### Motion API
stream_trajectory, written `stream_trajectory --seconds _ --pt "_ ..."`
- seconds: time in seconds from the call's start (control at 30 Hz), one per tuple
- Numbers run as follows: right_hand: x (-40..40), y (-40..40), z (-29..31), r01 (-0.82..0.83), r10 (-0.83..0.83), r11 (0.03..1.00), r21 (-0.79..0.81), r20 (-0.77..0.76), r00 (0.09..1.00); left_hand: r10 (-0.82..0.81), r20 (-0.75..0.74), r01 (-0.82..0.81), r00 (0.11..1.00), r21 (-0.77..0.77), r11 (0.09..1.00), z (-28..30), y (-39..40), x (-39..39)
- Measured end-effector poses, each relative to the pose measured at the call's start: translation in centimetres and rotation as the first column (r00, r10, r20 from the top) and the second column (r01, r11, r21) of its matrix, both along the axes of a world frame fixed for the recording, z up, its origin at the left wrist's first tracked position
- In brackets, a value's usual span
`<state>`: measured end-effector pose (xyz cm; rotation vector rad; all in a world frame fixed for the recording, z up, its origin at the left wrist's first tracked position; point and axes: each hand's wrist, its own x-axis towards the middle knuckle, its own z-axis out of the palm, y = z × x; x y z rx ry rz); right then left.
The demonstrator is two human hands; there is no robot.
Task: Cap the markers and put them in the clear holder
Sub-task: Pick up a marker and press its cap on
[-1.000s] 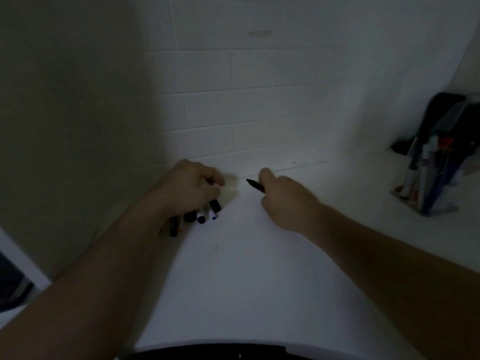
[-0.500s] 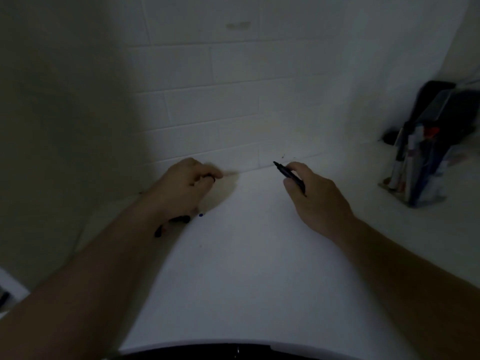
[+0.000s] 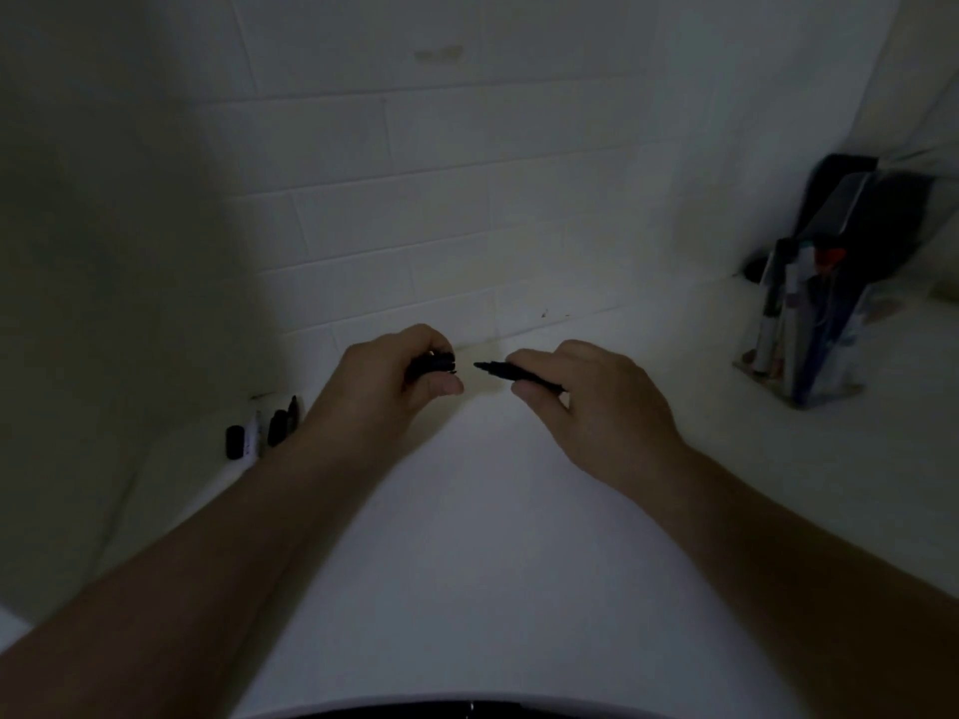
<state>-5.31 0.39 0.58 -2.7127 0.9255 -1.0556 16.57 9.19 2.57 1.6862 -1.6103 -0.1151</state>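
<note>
My left hand (image 3: 394,376) is shut on a black cap (image 3: 435,363), its open end facing right. My right hand (image 3: 586,402) is shut on an uncapped black marker (image 3: 506,372), tip pointing left at the cap; a small gap separates tip and cap. Both hands hover above the white table near the wall. A few loose markers and caps (image 3: 264,432) lie on the table at the left, beside my left forearm. The clear holder (image 3: 809,324) stands at the far right with several markers upright in it.
A white tiled wall (image 3: 441,225) runs along the back of the white table (image 3: 467,563). A dark object (image 3: 851,210) leans behind the holder. The scene is dim, and the table's near edge curves at the bottom.
My left hand lifted off the pile at the left with a cap and moved right. My right hand brought the marker toward it, so tip and cap now face each other.
</note>
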Motion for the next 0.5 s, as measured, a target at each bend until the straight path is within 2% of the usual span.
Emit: stream_trajectory --seconds 0.17,0.33,0.5 --pt "0.2 0.0 -0.3 -0.029 0.029 1.000 -0.007 0.015 0.999 -0.051 0.147 0.057 0.988 -0.037 0.998 -0.4 -0.3 -0.4" --pt "0.3 0.1 -0.3 -0.025 0.024 1.000 -0.011 -0.036 0.999 -0.091 0.238 0.108 0.967 -0.059 0.992 -0.6 -0.6 -1.3" --pt "0.2 0.1 0.0 -0.008 0.009 1.000 0.014 -0.037 0.999 -0.128 0.258 0.140 0.958 -0.031 0.990 -0.9 -1.0 -2.0"
